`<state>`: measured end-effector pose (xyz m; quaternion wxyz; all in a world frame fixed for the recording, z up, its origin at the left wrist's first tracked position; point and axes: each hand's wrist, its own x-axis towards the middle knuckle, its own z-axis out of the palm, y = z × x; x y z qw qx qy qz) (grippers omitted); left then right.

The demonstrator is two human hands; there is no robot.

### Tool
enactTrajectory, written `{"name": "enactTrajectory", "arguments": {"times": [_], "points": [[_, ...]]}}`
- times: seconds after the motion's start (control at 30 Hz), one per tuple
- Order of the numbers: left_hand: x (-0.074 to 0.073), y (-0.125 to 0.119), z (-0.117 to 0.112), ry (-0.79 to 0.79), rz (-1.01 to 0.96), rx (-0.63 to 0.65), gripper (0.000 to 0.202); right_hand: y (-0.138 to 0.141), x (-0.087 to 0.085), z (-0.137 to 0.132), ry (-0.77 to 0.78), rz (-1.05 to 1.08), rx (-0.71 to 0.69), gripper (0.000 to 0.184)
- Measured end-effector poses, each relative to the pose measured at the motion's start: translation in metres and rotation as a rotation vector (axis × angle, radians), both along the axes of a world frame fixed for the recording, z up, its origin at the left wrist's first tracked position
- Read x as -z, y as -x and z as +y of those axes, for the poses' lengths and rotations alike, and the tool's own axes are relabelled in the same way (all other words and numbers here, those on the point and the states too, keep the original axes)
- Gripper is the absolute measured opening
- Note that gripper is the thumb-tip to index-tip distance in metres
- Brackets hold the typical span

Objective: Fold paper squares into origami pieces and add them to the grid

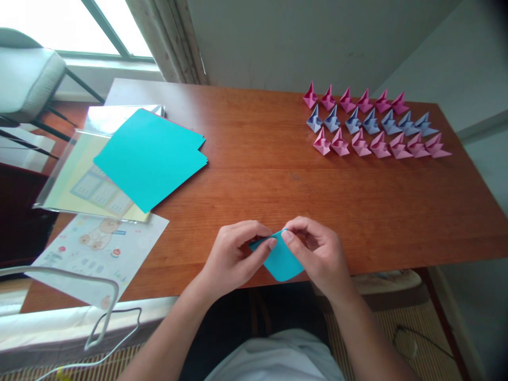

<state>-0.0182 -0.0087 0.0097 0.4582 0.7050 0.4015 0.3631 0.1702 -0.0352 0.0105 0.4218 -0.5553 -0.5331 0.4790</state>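
A small folded piece of turquoise paper (pixel 283 260) is held between both hands just above the table's front edge. My left hand (pixel 238 254) pinches its left end between thumb and fingers. With thumb and forefinger, my right hand (pixel 319 253) grips the top edge near its right side. One corner of the paper points down toward my lap. Parts of the paper are hidden behind my fingers.
Larger turquoise sheets (pixel 153 159) lie at the left on clear plastic packs (pixel 59 177). A printed bear sheet (pixel 99 254) is below them. Several folded origami pieces (pixel 361 143) in pinks and blue-grey stand in rows at the back right of the wooden table (pixel 246 159).
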Motion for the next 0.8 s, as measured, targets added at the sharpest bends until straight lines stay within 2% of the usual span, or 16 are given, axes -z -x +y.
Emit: {"name": "enactTrajectory", "arguments": {"times": [0.37, 0.53, 0.67, 0.8], "points": [[-0.002, 0.000, 0.000, -0.013, 0.016, -0.001, 0.017, -0.001, -0.003, 0.002, -0.021, -0.025, -0.017, 0.014], [-0.002, 0.000, 0.000, -0.023, 0.026, -0.025, 0.013, -0.009, -0.010, 0.006, -0.076, -0.130, -0.106, 0.011], [-0.003, 0.000, 0.001, 0.011, 0.004, -0.050, 0.012, -0.015, -0.016, 0.009, -0.145, -0.208, -0.189, 0.010], [-0.002, 0.002, 0.001, 0.122, -0.079, -0.094, 0.013, -0.013, -0.014, 0.007, -0.219, -0.192, -0.139, 0.008]]}}
